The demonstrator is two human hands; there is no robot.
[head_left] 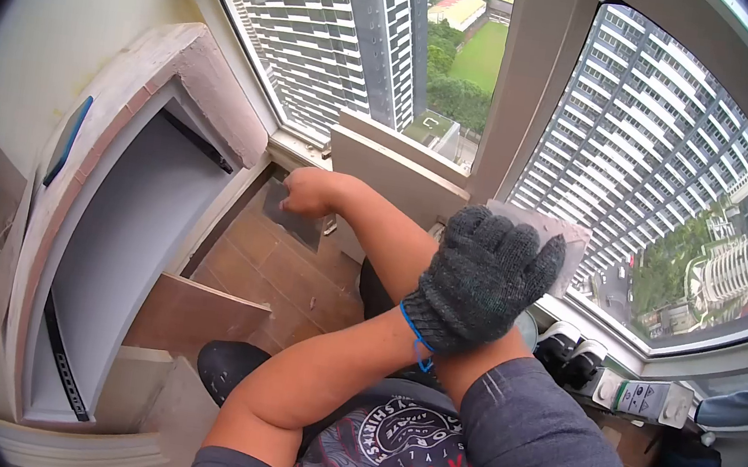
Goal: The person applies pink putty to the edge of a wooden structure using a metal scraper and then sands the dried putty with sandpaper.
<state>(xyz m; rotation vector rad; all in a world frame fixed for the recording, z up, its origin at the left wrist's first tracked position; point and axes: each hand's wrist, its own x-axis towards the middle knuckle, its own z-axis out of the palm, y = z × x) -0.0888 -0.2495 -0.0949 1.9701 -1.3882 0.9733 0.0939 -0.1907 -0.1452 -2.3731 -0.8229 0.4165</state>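
Observation:
My forearms cross in front of my chest. My left hand (490, 280), in a dark grey knitted glove with a blue edge, reaches to the right with its fingers curled. A flat, pale plate with a smeared surface (569, 243) shows behind the glove, in its grip. Passing under the left wrist, my bare right hand (304, 191) stretches to the left. It is closed on the edge of a thin grey rectangular sheet (296, 224), which hangs low over the brown floor (250, 256) beside the window wall.
At the left stands a pale cabinet shell (185, 61) with dark drawer rails and a blue flat object (68, 140) on its edge. Loose boards (401, 167) lean below the tall windows; another panel (201, 310) lies lower left. Shoes (570, 351) and a white box (652, 398) sit right.

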